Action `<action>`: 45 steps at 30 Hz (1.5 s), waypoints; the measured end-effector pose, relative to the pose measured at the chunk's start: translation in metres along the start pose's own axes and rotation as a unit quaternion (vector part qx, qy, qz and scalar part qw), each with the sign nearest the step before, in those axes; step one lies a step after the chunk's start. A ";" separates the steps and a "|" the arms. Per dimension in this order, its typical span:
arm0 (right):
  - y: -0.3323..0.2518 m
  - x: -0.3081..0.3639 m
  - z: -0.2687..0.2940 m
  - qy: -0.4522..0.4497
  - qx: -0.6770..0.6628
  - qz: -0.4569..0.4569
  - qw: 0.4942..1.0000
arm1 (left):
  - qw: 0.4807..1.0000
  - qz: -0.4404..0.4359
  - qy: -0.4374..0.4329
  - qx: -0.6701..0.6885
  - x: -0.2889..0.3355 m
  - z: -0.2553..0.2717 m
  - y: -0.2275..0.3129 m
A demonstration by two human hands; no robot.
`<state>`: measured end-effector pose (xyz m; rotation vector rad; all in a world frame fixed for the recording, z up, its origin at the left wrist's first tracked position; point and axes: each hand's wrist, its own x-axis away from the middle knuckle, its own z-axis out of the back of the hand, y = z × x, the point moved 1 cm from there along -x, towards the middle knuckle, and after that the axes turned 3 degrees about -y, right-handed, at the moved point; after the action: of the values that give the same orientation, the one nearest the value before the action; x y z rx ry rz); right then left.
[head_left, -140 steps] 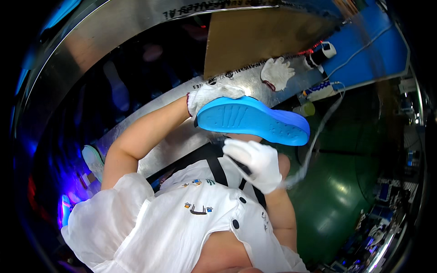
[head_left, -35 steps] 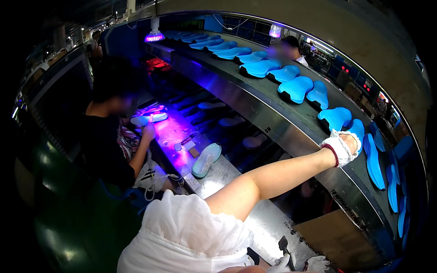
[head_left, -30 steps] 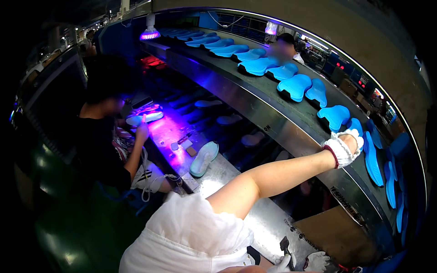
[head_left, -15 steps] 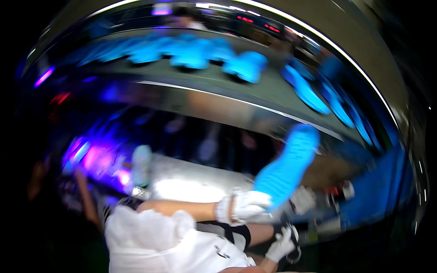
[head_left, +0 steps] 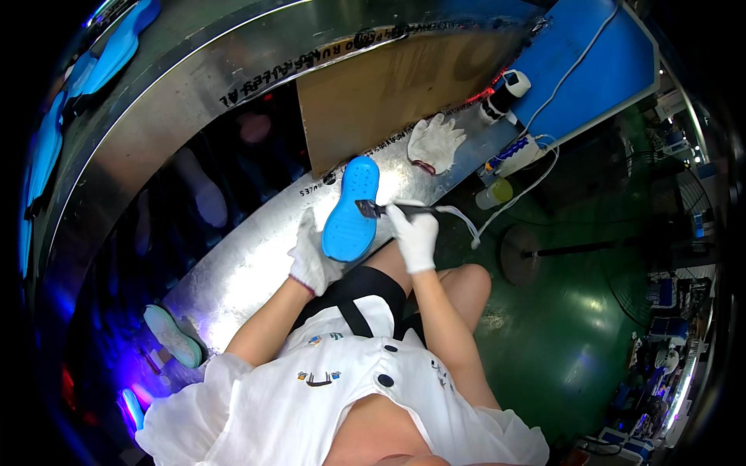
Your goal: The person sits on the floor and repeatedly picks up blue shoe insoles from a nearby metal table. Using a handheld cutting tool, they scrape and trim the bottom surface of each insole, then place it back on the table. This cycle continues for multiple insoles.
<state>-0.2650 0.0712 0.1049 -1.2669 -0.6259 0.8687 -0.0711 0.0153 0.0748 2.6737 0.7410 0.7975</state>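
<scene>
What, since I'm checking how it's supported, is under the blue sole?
The left gloved hand shows at the lower left edge of the blue sole, and the metal bench appears on both sides of its upper part. The underside, and any fingers beneath, are covered.

The person wore a white top (head_left: 268,400) with puffed sleeves (head_left: 186,404) and black buttons (head_left: 385,380); white gloves covered the left hand (head_left: 311,256) and right hand (head_left: 417,239).

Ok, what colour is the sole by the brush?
The sole is bright blue, clearest in the head view.
</scene>
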 end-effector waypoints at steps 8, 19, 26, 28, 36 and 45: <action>-0.057 0.056 -0.007 -0.133 0.244 0.200 0.940 | 0.995 -0.008 0.055 0.080 -0.022 -0.026 -0.020; -0.100 0.040 0.008 -0.063 0.045 0.284 0.956 | 0.960 0.046 -0.163 0.221 0.011 -0.071 -0.019; -0.122 0.077 0.002 -0.182 0.222 0.395 0.873 | 0.944 -0.006 -0.201 0.262 0.003 -0.065 -0.028; -0.101 0.061 0.008 -0.116 -0.003 0.300 0.947 | 0.944 -0.001 -0.212 0.251 0.003 -0.063 -0.027; -0.112 0.090 0.002 -0.120 0.053 0.299 0.945 | 0.925 -0.005 -0.298 0.237 0.011 -0.073 -0.016; -0.103 0.091 0.000 -0.074 -0.054 0.183 0.979 | 0.897 0.066 -0.360 0.250 -0.003 -0.060 -0.007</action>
<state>-0.1935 0.1407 0.1999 -1.4515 -0.5704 1.2558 -0.1106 0.0250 0.1198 3.1339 0.6160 -0.4516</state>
